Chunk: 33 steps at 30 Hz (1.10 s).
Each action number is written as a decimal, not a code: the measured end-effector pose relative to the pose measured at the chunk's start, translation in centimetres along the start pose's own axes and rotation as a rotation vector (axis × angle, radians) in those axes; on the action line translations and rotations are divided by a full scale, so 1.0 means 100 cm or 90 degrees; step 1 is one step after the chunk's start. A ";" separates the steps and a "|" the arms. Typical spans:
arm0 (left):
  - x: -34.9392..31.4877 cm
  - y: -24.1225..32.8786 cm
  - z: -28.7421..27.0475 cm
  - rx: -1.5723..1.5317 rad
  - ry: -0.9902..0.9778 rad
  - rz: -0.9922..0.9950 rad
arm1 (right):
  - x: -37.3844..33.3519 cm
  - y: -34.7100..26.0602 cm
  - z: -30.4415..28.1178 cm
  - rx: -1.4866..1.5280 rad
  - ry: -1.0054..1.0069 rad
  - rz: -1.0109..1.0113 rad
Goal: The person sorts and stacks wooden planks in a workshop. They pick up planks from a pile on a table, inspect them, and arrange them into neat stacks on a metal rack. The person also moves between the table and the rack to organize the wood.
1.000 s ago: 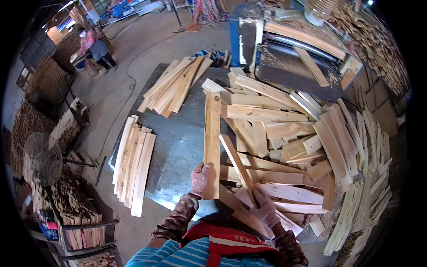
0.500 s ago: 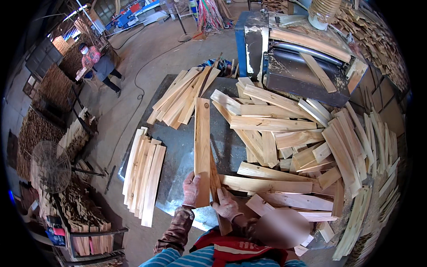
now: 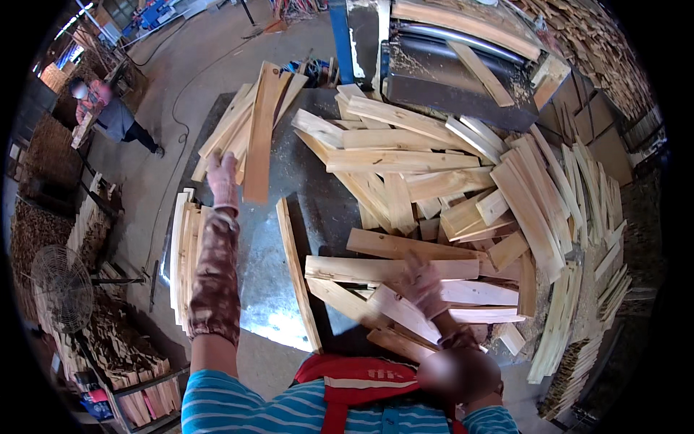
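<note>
My left hand (image 3: pixel 223 177), in a pinkish work glove, reaches far over the left side of the metal table (image 3: pixel 260 253), its fingers stretched out with nothing in them. Close by its fingertips is a fanned pile of boards (image 3: pixel 230 130), with a reddish-brown board (image 3: pixel 262 137) on top. My gloved right hand (image 3: pixel 423 286) is smeared by motion above pale boards (image 3: pixel 390 270) on the right; whether it touches one I cannot tell. Between my arms, a narrow board (image 3: pixel 298 275) slants toward me from the middle of the table.
A larger jumbled heap of boards (image 3: pixel 405 160) covers the table's right half. Beyond it stands a machine with a roller (image 3: pixel 463 40) and one board (image 3: pixel 481 72) on its bed. A neat stack (image 3: pixel 184 253) lies at left. A person (image 3: pixel 108 112) stands far left, near a fan (image 3: pixel 61 289).
The board from my left hand now lies on the fanned pile, and that hand has let go. My right hand has left the narrow board and moved right. The view has shifted.
</note>
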<state>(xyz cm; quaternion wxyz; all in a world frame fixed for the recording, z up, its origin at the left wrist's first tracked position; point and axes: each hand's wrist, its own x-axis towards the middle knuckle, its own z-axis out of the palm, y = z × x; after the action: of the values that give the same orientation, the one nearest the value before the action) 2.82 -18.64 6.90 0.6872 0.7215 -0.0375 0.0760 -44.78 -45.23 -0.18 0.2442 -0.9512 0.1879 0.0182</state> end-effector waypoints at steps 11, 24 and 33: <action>-0.355 -0.102 -0.074 0.564 -0.324 -0.226 | 0.012 0.049 -0.042 -0.358 -0.265 -0.047; -0.368 -0.066 -0.096 0.690 -0.204 -0.230 | -0.005 0.000 -0.038 0.056 -0.126 0.114; -0.368 -0.043 -0.034 0.001 -0.352 -0.376 | -0.018 -0.069 -0.003 0.462 0.040 0.268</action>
<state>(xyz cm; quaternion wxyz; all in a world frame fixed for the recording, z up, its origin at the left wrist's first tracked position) -32.93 -16.85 -3.16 0.6429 0.6950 -0.0119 -0.3219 -43.91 -39.15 3.53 0.5487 -0.7441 0.3800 -0.0288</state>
